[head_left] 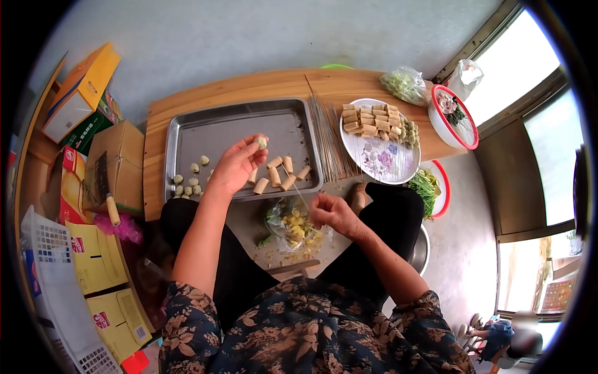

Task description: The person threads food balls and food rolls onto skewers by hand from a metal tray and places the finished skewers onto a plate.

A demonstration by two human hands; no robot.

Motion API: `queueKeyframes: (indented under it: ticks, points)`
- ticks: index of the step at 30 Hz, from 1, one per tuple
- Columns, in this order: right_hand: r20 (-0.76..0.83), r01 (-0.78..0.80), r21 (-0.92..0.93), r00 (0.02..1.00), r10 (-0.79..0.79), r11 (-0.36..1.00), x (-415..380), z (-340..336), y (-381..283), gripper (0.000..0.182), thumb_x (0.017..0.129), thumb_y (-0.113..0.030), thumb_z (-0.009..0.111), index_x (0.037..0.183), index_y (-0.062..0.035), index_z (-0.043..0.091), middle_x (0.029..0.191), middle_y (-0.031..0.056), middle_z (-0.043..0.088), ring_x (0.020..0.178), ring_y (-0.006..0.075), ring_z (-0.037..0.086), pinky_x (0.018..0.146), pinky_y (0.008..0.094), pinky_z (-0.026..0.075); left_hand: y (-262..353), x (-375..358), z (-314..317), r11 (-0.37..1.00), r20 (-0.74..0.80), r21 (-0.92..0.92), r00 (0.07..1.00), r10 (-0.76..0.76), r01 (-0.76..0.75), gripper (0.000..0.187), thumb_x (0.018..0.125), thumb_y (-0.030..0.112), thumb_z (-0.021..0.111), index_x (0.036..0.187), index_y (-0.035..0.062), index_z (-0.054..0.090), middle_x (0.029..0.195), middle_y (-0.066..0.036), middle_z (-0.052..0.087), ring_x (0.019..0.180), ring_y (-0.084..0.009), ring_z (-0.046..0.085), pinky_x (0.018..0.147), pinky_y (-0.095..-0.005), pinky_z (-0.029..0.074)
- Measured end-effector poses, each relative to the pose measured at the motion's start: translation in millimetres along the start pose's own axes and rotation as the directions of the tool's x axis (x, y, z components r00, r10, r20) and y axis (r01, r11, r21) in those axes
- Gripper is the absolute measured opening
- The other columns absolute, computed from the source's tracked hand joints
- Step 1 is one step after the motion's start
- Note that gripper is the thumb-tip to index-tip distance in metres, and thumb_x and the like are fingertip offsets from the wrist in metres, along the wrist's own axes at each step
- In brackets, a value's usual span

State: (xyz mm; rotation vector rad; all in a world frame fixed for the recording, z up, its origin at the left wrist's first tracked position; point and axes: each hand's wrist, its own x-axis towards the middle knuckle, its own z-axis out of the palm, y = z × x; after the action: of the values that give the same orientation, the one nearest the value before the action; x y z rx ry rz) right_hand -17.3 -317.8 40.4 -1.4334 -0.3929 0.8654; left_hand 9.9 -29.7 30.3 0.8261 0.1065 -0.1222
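Note:
My left hand [235, 164], over the metal tray [243, 121], pinches a small pale speckled ball [261, 143] between thumb and fingertips. My right hand [333, 214] is closed around a thin skewer [300, 194], which points up and left toward the tray's near edge. Several tan cylindrical roll pieces [275, 177] lie in the tray below my left fingers. More speckled balls [192, 181] are gathered in its near left corner. A bundle of loose skewers [330, 143] rests on the table right of the tray.
A floral plate [380, 163] carries skewered rolls [374, 118] and balls. Bagged greens [403, 85] and a red-rimmed bowl [458, 128] stand at the right. Below are a bag of yellowish scraps [293, 227] and another bowl of greens [425, 192]. Boxes [115, 165] and a knife [112, 209] are left.

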Motion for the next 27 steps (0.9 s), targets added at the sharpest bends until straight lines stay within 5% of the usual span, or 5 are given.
queueKeyframes:
  ticks: [10, 16, 19, 21, 27]
  points:
    - [0.053, -0.038, -0.234, 0.997, 0.052, 0.971, -2.4, 2.0, 27.0, 0.009, 0.084, -0.006, 0.058, 0.080, -0.0007, 0.053, 0.075, 0.0043, 0.061, 0.067, 0.0093, 0.058, 0.061, 0.0223, 0.047, 4.6, -6.1, -0.3, 0.998, 0.114, -0.058, 0.993, 0.015, -0.008, 0.021, 0.090, 0.012, 0.059, 0.110, 0.0059, 0.057, 0.108, -0.011, 0.062, 0.085, -0.0120, 0.061, 0.079, -0.0254, 0.052]
    - [0.211, -0.206, -0.006, 0.956, 0.202, 0.979, 3.3, 14.7, 20.0, 0.014, 0.088, -0.010, 0.057, 0.098, -0.0023, 0.052, 0.089, 0.0087, 0.065, 0.080, 0.0129, 0.062, 0.070, 0.0238, 0.047, 2.1, -8.1, 5.1, 0.997, 0.094, -0.078, 0.995, 0.014, -0.007, 0.020, 0.089, 0.012, 0.060, 0.107, 0.0065, 0.057, 0.102, -0.009, 0.063, 0.086, -0.0129, 0.061, 0.080, -0.0262, 0.051]
    - [0.254, -0.213, 0.054, 0.948, 0.193, 0.975, 8.8, 19.1, 11.5, 0.026, 0.091, -0.015, 0.057, 0.112, -0.0032, 0.047, 0.093, 0.0090, 0.065, 0.084, 0.0142, 0.062, 0.071, 0.0239, 0.047, 0.7, -9.2, 8.7, 0.998, 0.125, -0.063, 0.992, 0.003, 0.005, 0.019, 0.089, 0.012, 0.060, 0.107, 0.0066, 0.057, 0.102, -0.009, 0.063, 0.086, -0.0133, 0.061, 0.080, -0.0262, 0.051]
    - [0.203, -0.170, 0.040, 0.966, 0.159, 0.985, 13.2, 24.5, -6.7, 0.045, 0.089, -0.023, 0.056, 0.126, -0.0006, 0.042, 0.096, 0.0069, 0.066, 0.092, 0.0155, 0.061, 0.083, 0.0296, 0.045, -0.6, -12.0, 13.8, 0.999, 0.119, 0.031, 0.992, -0.035, 0.031, 0.019, 0.089, 0.012, 0.060, 0.107, 0.0062, 0.057, 0.102, -0.010, 0.063, 0.085, -0.0128, 0.060, 0.079, -0.0258, 0.051]
    - [-0.026, 0.000, 0.161, 1.000, 0.004, 0.987, 43.5, 23.5, -9.6, 0.020, 0.097, -0.014, 0.047, 0.112, -0.0025, 0.053, 0.070, 0.0020, 0.057, 0.060, 0.0101, 0.054, 0.057, 0.0216, 0.043, -17.6, -6.6, 11.5, 0.995, 0.111, -0.003, 0.989, -0.100, 0.101, 0.021, 0.089, 0.011, 0.060, 0.108, 0.0055, 0.057, 0.105, -0.010, 0.063, 0.085, -0.0130, 0.061, 0.077, -0.0254, 0.051]
